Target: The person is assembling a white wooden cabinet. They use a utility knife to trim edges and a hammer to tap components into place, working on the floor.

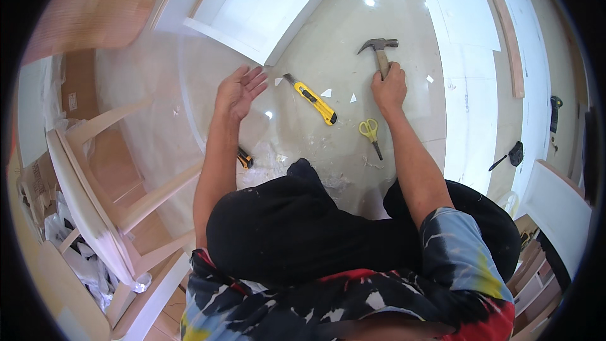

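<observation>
1. The hammer (382, 61) is gripped by its handle in the right hand (390, 90), fingers closed, near the floor's (353, 28) edge along the long white panel (467, 91).
2. The left hand (238, 93) is held open, fingers parted, near the white frame's (224, 42) corner.
3. The yellow cutter (312, 100) and scissors (373, 139) are seen lying apart on the floor.

Bright floor (334, 31) glare, bowed edges

R grip (389, 88) holds hammer (382, 61), L grip (240, 93) spread nr yel. cutter (311, 99).
</observation>
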{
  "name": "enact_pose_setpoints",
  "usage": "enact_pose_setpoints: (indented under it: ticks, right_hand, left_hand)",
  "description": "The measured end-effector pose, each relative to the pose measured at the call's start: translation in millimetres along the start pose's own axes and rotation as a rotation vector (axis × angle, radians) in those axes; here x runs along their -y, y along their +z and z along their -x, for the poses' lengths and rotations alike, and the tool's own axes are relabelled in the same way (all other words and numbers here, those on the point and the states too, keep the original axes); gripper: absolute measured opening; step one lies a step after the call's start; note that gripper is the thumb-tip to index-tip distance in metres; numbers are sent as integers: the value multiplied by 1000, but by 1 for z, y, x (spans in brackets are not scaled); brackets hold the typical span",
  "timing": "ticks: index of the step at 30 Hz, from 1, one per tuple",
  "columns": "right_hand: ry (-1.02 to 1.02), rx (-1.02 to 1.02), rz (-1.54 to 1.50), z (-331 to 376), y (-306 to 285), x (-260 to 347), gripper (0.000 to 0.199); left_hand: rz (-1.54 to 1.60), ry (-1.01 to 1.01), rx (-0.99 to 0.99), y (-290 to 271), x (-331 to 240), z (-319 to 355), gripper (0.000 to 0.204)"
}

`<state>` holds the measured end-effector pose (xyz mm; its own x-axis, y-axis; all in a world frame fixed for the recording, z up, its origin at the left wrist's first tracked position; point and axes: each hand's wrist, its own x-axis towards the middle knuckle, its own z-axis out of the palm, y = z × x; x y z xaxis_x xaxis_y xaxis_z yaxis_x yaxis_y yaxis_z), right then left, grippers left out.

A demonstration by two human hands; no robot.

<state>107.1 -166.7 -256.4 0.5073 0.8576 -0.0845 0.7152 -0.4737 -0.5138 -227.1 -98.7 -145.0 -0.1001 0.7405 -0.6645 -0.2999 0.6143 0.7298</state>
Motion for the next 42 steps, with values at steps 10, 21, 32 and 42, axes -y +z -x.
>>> enact_pose_setpoints:
  ticks: [10,21,32,42]
  right_hand:
    - [-12,38,64,-28,-20,-15,34]
    - [-348,480,-96,19,14,58,46]
    - [-531,873,134,59,24,69,40]
    - [-664,559,507,-170,-118,102,31]
  left_hand:
    - [107,-121,-6,21,-1,7,44]
    - [65,-92,-11,16,8,6,38]
    - [-431,517,61,61,-80,61,30]
    - [88,936,1258,192,-199,295,19]
